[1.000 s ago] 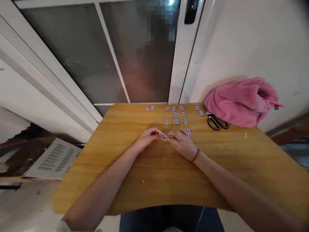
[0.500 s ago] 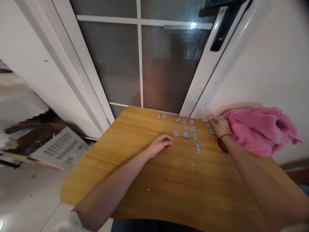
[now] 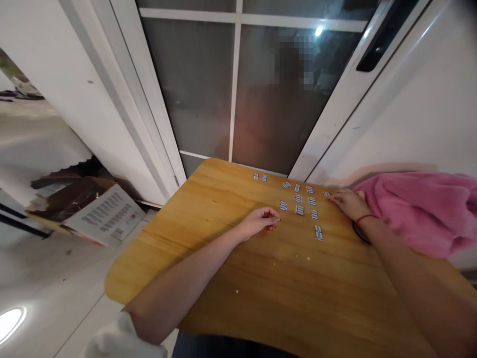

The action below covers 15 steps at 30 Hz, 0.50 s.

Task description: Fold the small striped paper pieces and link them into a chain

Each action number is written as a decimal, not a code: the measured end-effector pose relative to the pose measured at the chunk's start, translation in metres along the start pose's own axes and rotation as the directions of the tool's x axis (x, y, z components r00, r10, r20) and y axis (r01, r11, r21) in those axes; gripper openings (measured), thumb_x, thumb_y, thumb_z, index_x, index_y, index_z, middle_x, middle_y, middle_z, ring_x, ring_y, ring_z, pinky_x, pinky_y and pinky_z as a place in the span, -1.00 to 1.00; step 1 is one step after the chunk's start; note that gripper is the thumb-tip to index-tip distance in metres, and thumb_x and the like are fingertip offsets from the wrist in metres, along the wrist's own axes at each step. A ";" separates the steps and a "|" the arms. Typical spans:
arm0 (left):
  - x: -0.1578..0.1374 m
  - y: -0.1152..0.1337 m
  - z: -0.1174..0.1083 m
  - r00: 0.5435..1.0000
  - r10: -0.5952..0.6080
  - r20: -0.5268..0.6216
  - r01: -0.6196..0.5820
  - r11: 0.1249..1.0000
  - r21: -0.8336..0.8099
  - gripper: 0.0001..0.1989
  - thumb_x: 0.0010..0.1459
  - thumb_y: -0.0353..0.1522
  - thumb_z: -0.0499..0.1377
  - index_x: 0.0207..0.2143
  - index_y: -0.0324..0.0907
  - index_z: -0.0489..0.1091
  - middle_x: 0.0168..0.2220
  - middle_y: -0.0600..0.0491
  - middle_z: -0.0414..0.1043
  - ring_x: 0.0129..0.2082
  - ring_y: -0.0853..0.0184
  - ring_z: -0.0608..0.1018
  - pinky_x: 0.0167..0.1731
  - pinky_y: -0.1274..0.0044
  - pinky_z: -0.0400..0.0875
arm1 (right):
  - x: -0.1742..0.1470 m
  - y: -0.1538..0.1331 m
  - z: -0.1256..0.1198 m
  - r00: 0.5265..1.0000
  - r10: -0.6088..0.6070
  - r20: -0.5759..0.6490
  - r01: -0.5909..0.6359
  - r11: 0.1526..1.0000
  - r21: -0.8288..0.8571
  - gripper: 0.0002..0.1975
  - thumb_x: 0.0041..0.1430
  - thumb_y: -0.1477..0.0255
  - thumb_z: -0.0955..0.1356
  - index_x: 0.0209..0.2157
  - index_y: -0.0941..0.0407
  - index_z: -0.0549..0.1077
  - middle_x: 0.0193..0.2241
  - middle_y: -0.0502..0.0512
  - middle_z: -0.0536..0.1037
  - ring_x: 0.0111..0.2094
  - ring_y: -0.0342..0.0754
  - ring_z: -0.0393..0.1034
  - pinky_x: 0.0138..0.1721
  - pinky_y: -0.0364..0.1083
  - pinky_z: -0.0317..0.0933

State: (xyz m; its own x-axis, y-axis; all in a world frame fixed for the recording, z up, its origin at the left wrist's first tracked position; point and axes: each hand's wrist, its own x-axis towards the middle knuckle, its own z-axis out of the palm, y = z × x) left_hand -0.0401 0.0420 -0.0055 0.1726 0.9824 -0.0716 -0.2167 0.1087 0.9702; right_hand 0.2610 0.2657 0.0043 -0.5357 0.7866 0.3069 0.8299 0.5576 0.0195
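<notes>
Several small white tiles with blue markings lie in loose rows on the wooden table (image 3: 208, 209). My left hand (image 3: 263, 220) hovers close to the left tiles, its fingers curled in a pinch; whatever is between them is too small to make out. At the right end, the fingers of my right hand (image 3: 350, 204) are drawn together at the edge of a small tile (image 3: 327, 195), and the hand hides what is beneath it. Closest to my body is a larger-looking tile (image 3: 318, 232). A middle tile (image 3: 299, 210) sits between the hands.
A pink plush cloth (image 3: 421, 209) is heaped at the table's right side. Beneath my right wrist shows part of a dark round object (image 3: 360, 232). Behind the table stands a glass-paned door (image 3: 201, 89). An open cardboard box (image 3: 108, 214) rests on the floor at left.
The view has shifted, moving the table rightward in the picture. My right hand has come nearer over the right-end tiles, covering one of them. My left hand keeps its pinch.
</notes>
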 end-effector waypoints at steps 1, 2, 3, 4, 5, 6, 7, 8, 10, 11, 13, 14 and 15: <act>0.000 -0.001 0.000 1.000 0.002 0.001 -0.002 1.000 0.000 -0.73 -0.11 -0.23 0.23 -0.42 -0.23 0.30 -0.59 0.17 0.28 -0.62 0.53 0.32 -0.56 0.61 0.17 | 0.001 -0.001 -0.001 1.000 -0.012 0.018 0.012 1.000 -0.011 -0.89 0.00 0.48 0.36 -0.44 0.05 0.56 -0.29 0.10 0.52 -0.17 0.02 0.27 -0.22 0.00 -0.08; 0.001 -0.001 0.000 1.000 0.002 0.001 -0.002 1.000 -0.002 -0.72 -0.12 -0.23 0.24 -0.42 -0.23 0.30 -0.59 0.17 0.28 -0.62 0.53 0.32 -0.56 0.61 0.17 | 0.001 -0.002 -0.002 0.999 -0.019 0.036 0.020 1.000 -0.020 -0.89 0.01 0.48 0.36 -0.43 0.06 0.56 -0.29 0.13 0.52 -0.16 0.04 0.26 -0.22 0.01 -0.10; 0.001 -0.001 0.000 1.000 0.002 0.001 -0.002 1.000 -0.002 -0.72 -0.12 -0.23 0.24 -0.43 -0.23 0.30 -0.59 0.17 0.28 -0.62 0.53 0.32 -0.56 0.61 0.18 | 0.002 -0.004 -0.002 0.998 -0.021 0.053 0.023 0.999 -0.027 -0.88 0.02 0.47 0.35 -0.42 0.07 0.56 -0.28 0.15 0.51 -0.15 0.05 0.25 -0.23 0.03 -0.11; 0.001 -0.002 0.000 1.000 0.001 0.001 -0.001 1.000 0.000 -0.72 -0.12 -0.23 0.24 -0.43 -0.23 0.30 -0.59 0.17 0.28 -0.62 0.53 0.32 -0.57 0.61 0.18 | 0.002 -0.005 -0.002 0.998 -0.020 0.056 0.022 0.999 -0.034 -0.87 0.04 0.47 0.34 -0.41 0.08 0.55 -0.27 0.16 0.51 -0.15 0.06 0.25 -0.22 0.03 -0.11; 0.001 -0.002 0.000 1.000 0.001 0.001 -0.001 1.000 0.003 -0.72 -0.12 -0.23 0.24 -0.43 -0.23 0.30 -0.59 0.17 0.28 -0.62 0.53 0.31 -0.57 0.61 0.18 | 0.001 -0.006 -0.002 0.998 -0.019 0.056 0.021 0.999 -0.039 -0.85 0.07 0.47 0.32 -0.38 0.09 0.55 -0.27 0.17 0.50 -0.15 0.05 0.25 -0.22 0.03 -0.10; 0.001 -0.001 0.000 1.000 0.002 0.003 -0.002 1.000 0.003 -0.72 -0.12 -0.23 0.24 -0.43 -0.23 0.30 -0.59 0.17 0.28 -0.62 0.54 0.31 -0.57 0.61 0.18 | 0.000 -0.008 -0.001 0.998 -0.019 0.053 0.022 0.999 -0.043 -0.83 0.10 0.47 0.29 -0.36 0.10 0.54 -0.27 0.17 0.50 -0.15 0.03 0.25 -0.21 0.02 -0.09; 0.001 -0.001 0.000 1.000 0.005 0.005 -0.005 1.000 0.001 -0.72 -0.12 -0.23 0.24 -0.44 -0.23 0.30 -0.60 0.17 0.28 -0.63 0.54 0.31 -0.57 0.61 0.18 | -0.001 -0.009 0.000 0.999 -0.020 0.047 0.022 0.999 -0.045 -0.81 0.12 0.48 0.27 -0.34 0.12 0.53 -0.26 0.17 0.49 -0.15 0.02 0.26 -0.21 0.01 -0.07; 0.000 0.000 0.000 1.000 0.006 0.005 -0.006 1.000 -0.002 -0.73 -0.12 -0.23 0.24 -0.44 -0.23 0.30 -0.60 0.17 0.28 -0.63 0.54 0.31 -0.57 0.61 0.18 | -0.002 -0.011 0.000 0.999 -0.019 0.041 0.021 0.999 -0.046 -0.80 0.13 0.49 0.25 -0.33 0.13 0.52 -0.27 0.17 0.49 -0.16 0.00 0.27 -0.20 0.00 -0.06; -0.001 0.001 0.000 1.000 0.003 0.003 -0.003 1.000 0.003 -0.73 -0.11 -0.23 0.23 -0.43 -0.24 0.29 -0.60 0.17 0.28 -0.63 0.53 0.32 -0.57 0.61 0.18 | -0.003 -0.015 0.001 1.000 -0.012 0.028 0.013 0.999 -0.051 -0.78 0.14 0.50 0.23 -0.32 0.16 0.51 -0.27 0.16 0.49 -0.18 0.00 0.29 -0.19 -0.01 -0.03; -0.001 0.001 0.000 1.000 0.000 0.001 0.000 1.000 0.008 -0.73 -0.11 -0.23 0.23 -0.43 -0.24 0.30 -0.60 0.17 0.28 -0.63 0.53 0.32 -0.58 0.61 0.18 | -0.004 -0.017 0.000 1.000 -0.008 0.025 0.009 0.998 -0.057 -0.78 0.14 0.51 0.22 -0.32 0.17 0.50 -0.28 0.16 0.48 -0.18 0.01 0.30 -0.18 0.00 -0.02; -0.001 0.001 0.000 1.000 -0.001 0.000 0.001 1.000 0.014 -0.73 -0.11 -0.23 0.23 -0.42 -0.24 0.30 -0.59 0.16 0.29 -0.62 0.53 0.32 -0.58 0.62 0.18 | -0.006 -0.023 -0.001 0.999 -0.009 0.031 0.011 0.997 -0.077 -0.78 0.13 0.51 0.22 -0.32 0.17 0.50 -0.28 0.16 0.48 -0.17 0.03 0.29 -0.17 0.01 -0.01; -0.001 0.001 -0.001 1.000 -0.001 0.004 0.001 1.000 0.013 -0.72 -0.11 -0.23 0.23 -0.42 -0.24 0.30 -0.59 0.16 0.29 -0.62 0.53 0.33 -0.58 0.62 0.18 | -0.007 -0.026 -0.002 0.999 -0.012 0.036 0.015 0.996 -0.091 -0.77 0.13 0.51 0.21 -0.31 0.18 0.49 -0.28 0.17 0.48 -0.17 0.04 0.29 -0.17 0.02 -0.01; 0.000 0.000 -0.001 1.000 0.000 0.009 0.000 1.000 0.010 -0.72 -0.11 -0.23 0.24 -0.42 -0.24 0.31 -0.59 0.16 0.29 -0.62 0.53 0.33 -0.57 0.62 0.18 | -0.009 -0.030 -0.002 0.999 -0.018 0.040 0.022 0.994 -0.107 -0.75 0.13 0.51 0.19 -0.31 0.18 0.49 -0.28 0.19 0.48 -0.17 0.05 0.28 -0.17 0.04 -0.01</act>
State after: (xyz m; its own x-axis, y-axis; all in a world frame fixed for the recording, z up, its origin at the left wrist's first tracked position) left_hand -0.0411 0.0418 -0.0055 0.1816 0.9809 -0.0693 -0.2071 0.1070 0.9724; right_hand 0.2413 0.2413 0.0031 -0.5563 0.7864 0.2684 0.8298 0.5432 0.1283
